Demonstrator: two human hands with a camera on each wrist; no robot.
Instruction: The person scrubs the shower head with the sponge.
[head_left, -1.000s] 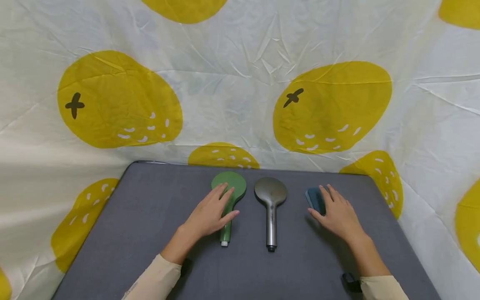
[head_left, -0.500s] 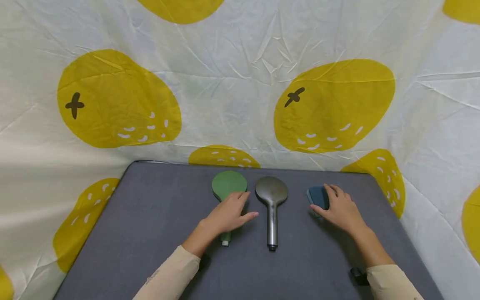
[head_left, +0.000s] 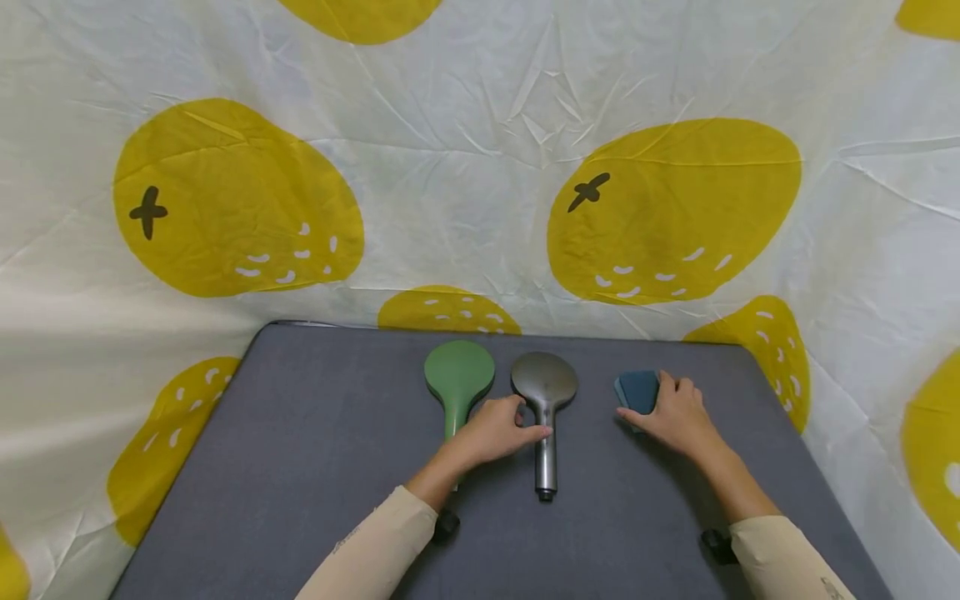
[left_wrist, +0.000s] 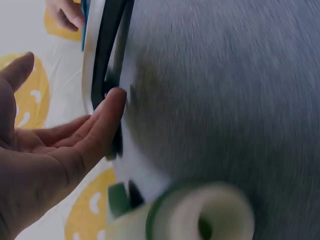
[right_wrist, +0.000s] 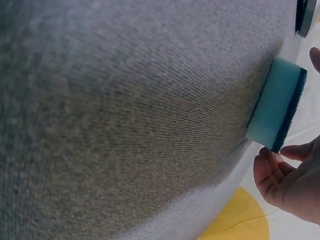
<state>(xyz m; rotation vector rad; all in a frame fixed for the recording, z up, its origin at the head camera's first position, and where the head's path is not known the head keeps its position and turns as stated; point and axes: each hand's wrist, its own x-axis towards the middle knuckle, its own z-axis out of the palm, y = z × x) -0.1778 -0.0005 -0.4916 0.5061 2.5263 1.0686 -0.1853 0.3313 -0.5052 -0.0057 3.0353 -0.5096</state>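
A green shower head (head_left: 459, 371) and a grey metallic shower head (head_left: 544, 379) lie side by side on the grey table. My left hand (head_left: 491, 432) reaches across the green handle to the grey one's neck. Its thumb lies over the grey handle in the head view; in the left wrist view thumb and fingers (left_wrist: 97, 132) are spread apart. At the right, my right hand (head_left: 681, 417) is at a blue sponge (head_left: 637, 392). In the right wrist view its fingertips touch or nearly touch the lower end of the sponge, while the thumb (right_wrist: 315, 59) stands off it.
The grey table (head_left: 337, 433) ends at the back against a white cloth (head_left: 450, 200) with yellow fruit prints. A dark wrist strap piece (head_left: 718, 546) hangs under the right forearm, and another (head_left: 446, 527) under the left.
My left hand has moved right, from over the green shower head to the grey one's handle. My right hand has shifted slightly, with thumb and fingers spread about the sponge.
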